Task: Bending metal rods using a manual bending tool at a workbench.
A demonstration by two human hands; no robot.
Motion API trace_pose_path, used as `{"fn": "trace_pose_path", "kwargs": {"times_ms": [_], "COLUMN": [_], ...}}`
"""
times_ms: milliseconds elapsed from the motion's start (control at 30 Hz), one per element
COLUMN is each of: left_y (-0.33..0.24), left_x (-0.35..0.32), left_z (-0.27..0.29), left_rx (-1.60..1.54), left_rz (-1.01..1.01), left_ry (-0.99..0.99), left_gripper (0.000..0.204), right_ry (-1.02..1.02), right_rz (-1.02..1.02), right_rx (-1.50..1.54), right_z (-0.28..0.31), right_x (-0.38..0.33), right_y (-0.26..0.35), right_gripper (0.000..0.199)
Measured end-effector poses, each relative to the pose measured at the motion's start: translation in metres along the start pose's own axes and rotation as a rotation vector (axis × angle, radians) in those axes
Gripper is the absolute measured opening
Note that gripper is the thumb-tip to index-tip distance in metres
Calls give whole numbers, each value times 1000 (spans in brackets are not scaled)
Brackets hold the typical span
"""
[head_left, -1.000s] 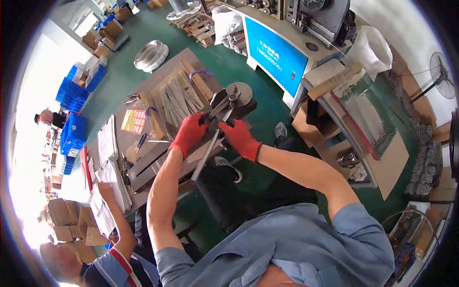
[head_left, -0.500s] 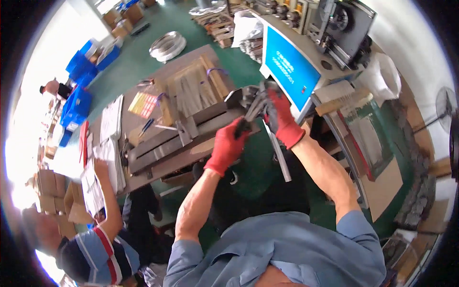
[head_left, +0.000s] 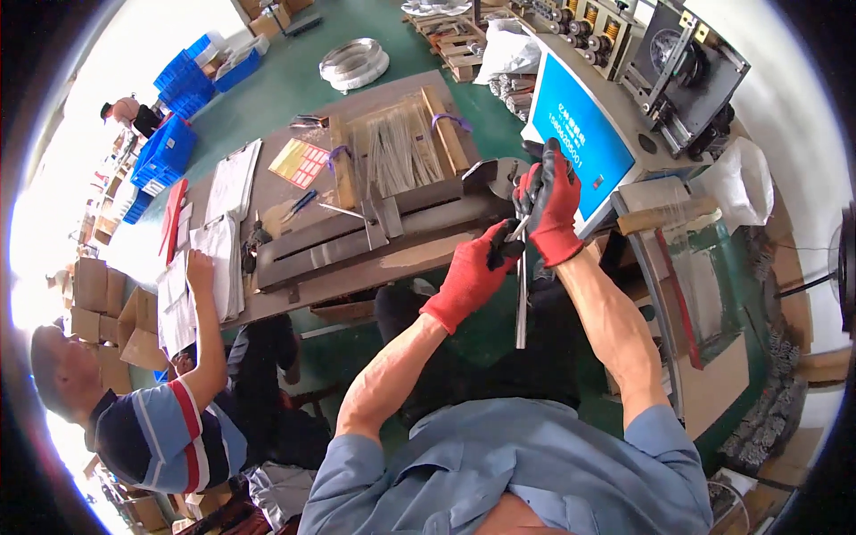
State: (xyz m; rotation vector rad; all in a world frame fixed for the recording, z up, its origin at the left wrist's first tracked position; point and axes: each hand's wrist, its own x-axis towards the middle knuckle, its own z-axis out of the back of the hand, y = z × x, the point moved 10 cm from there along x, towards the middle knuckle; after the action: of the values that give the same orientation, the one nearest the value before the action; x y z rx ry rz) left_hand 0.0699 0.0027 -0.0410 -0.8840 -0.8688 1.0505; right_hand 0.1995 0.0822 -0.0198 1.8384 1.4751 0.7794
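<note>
Both hands wear red gloves with dark palms and work close together in front of the blue screen. My left hand (head_left: 473, 278) is closed, its fingertips pinching one end of a short, pale metal piece (head_left: 520, 228). My right hand (head_left: 555, 207) is closed too, just above and to the right, at the other end of that piece. A slim bundle of long metal strips (head_left: 522, 312) hangs straight down below my right hand; its upper part is hidden by the gloves. Left of the hands, a long dark slotted metal bar (head_left: 312, 256) lies along the table.
The brown table (head_left: 401, 260) carries a wooden-sided holder of thin metal strips (head_left: 397, 152), papers (head_left: 234, 183) and pens (head_left: 300, 203). A machine with a blue screen (head_left: 584, 134) stands at the right. A person in a striped shirt (head_left: 169, 428) sits at the left, one hand on papers.
The view has shifted, so the table sits farther right. My hands have drawn closer together, and the hanging metal strips have swung from slanted to nearly upright.
</note>
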Motion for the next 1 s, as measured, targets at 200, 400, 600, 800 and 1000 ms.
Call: {"fn": "trace_pose_path", "kwargs": {"times_ms": [200,400,600,800,1000], "left_y": [2,-14,14,49,77], "left_x": [17,69,119,168,194], "left_z": [98,206,210,156,110], "left_rx": [225,1221,1486,1455,1390], "left_rz": [-102,-384,-700,-861,-1060], "left_ry": [-204,-218,-11,198,206], "left_gripper": [47,56,43,37,37], "right_ry": [310,802,753,742,806], "right_rz": [167,568,570,437,469], "right_rx": [-594,-1488,-1646,-1790,-1844], "right_z": [-11,-43,-7,39,49], "right_x": [-21,-88,-73,-43,-30], "right_y": [-29,-44,-1,22,28], "right_gripper": [57,67,70,75,71]}}
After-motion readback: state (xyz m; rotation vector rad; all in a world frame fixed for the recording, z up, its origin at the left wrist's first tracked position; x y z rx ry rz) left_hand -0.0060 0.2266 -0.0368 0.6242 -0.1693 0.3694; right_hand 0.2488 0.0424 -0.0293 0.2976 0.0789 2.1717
